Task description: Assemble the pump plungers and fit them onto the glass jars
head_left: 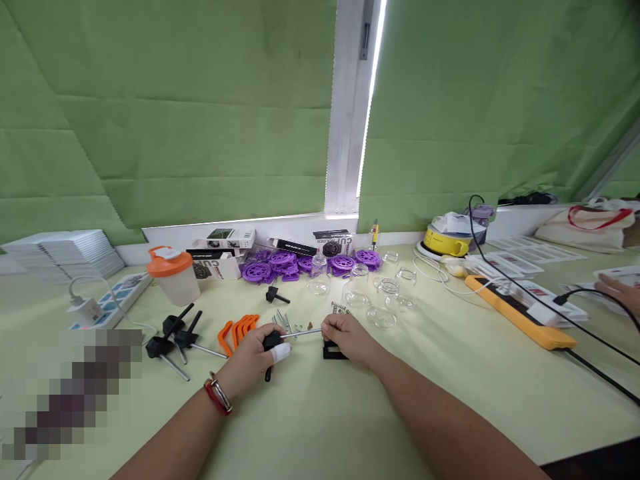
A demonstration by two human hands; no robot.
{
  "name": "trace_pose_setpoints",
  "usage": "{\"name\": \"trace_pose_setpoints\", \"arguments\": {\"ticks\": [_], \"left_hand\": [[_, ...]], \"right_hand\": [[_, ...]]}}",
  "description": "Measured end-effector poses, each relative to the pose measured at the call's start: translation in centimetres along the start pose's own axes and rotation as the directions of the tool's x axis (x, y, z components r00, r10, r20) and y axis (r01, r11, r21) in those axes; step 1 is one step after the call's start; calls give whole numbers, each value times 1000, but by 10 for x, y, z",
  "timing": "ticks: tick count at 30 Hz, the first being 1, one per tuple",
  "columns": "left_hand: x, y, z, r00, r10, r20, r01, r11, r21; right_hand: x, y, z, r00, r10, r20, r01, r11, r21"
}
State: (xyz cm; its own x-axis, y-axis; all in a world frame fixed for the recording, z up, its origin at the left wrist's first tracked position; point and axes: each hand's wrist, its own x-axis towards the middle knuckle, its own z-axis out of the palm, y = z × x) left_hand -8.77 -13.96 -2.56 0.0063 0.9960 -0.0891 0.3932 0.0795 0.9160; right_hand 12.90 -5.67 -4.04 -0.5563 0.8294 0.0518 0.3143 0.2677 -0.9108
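Centrally, over the pale green tabletop (pixel 350 413), the left hand (pixel 255 357) gripped a black handle piece (pixel 271 343), fingers curled around it, while the right hand (pixel 350 337) pinched the far end of its thin metal rod (pixel 303 332). Orange clips (pixel 237 331) lay just beside the left hand; clear glass jars (pixel 383 300) stood behind.
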Motion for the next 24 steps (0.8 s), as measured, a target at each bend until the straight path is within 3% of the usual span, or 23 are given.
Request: {"name": "trace_pose_setpoints", "arguments": {"ticks": [3, 8, 17, 24], "left_hand": [[0, 1, -1, 1000, 7, -4, -7, 1000, 6], [1, 1, -2, 1000, 17, -6, -17, 1000, 8], [-2, 2, 1, 1000, -22, 2, 22, 1000, -18], [-4, 5, 3, 996, 85, 1, -85, 994, 71]], "right_hand": [[0, -2, -1, 1000, 10, 5, -10, 1000, -24], [0, 1, 0, 996, -63, -71, 69, 994, 89], [1, 3, 2, 996, -57, -70, 57, 998, -12], [2, 4, 2, 996, -17, -83, 17, 1000, -10]]}}
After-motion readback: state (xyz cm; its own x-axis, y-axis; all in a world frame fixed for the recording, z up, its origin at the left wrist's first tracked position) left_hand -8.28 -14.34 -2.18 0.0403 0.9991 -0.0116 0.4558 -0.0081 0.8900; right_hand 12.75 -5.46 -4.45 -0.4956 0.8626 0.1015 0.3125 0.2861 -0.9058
